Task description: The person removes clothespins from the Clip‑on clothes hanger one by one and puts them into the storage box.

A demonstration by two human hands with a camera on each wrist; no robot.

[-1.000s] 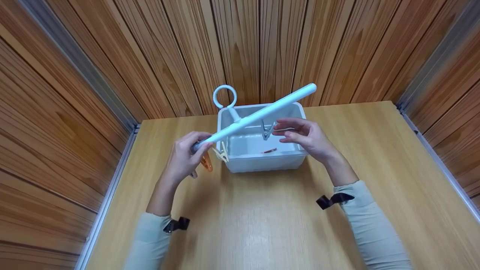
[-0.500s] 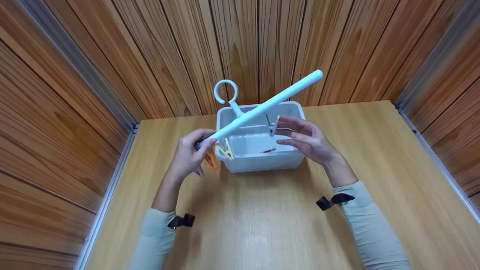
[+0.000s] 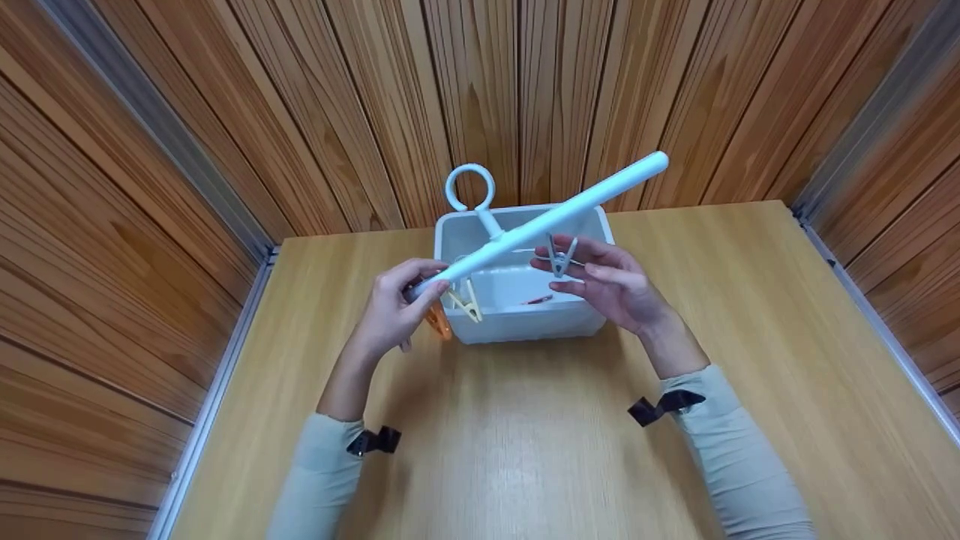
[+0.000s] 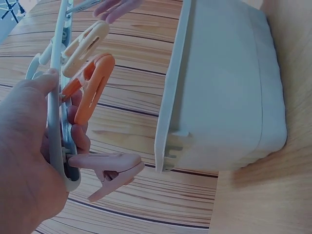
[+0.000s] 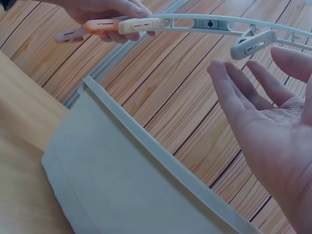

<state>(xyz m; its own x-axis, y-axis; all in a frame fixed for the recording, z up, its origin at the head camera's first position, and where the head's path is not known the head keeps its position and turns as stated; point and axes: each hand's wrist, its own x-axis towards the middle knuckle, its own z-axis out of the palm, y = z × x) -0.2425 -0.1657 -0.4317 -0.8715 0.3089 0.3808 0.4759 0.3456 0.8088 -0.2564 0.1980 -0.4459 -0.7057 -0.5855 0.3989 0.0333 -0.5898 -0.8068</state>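
Note:
A light-blue clip hanger (image 3: 551, 219) with a ring hook is held tilted above the bin, its right end higher. My left hand (image 3: 397, 304) grips the hanger's left end, thumb on top. Beneath that end hang a pinkish clothespin (image 4: 109, 168), an orange clothespin (image 4: 100, 87) and a cream clothespin (image 4: 85, 46). Farther right on the hanger hangs a grey clothespin (image 5: 253, 45). My right hand (image 3: 619, 289) is beside this grey clothespin, palm turned up and fingers spread apart, pinching nothing.
A whitish plastic bin (image 3: 525, 328) stands on the wooden table (image 3: 495, 442) below the hanger. Inside it lies a small reddish piece (image 3: 537, 300), too small to identify. Wood-panelled walls (image 3: 480, 97) rise behind and at both sides.
My left hand has carried the hanger rightward, and its hook has swung about. The grey clothespin has come in front of my right fingers; the right hand has barely moved.

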